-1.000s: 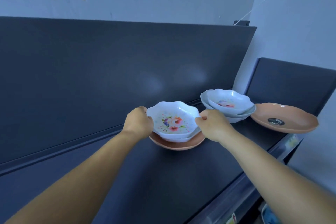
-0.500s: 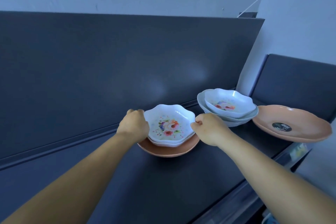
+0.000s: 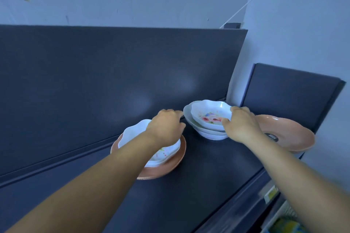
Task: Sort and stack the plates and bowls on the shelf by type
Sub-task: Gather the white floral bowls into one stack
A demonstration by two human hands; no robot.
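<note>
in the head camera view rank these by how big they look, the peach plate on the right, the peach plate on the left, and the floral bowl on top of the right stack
1. Right peach plate and left peach plate: look alike; hands and bowls hide part of each, so unranked.
2. Top floral bowl: clearly smallest.

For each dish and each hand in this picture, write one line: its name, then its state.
Left floral bowls: nested, sitting on left orange plate.
Right floral bowl: topmost of right bowl stack.
Right orange plate: alone, overhanging the shelf.
Left hand: beside the stack, holding nothing.
Right hand: gripping the right floral bowl's rim.
</note>
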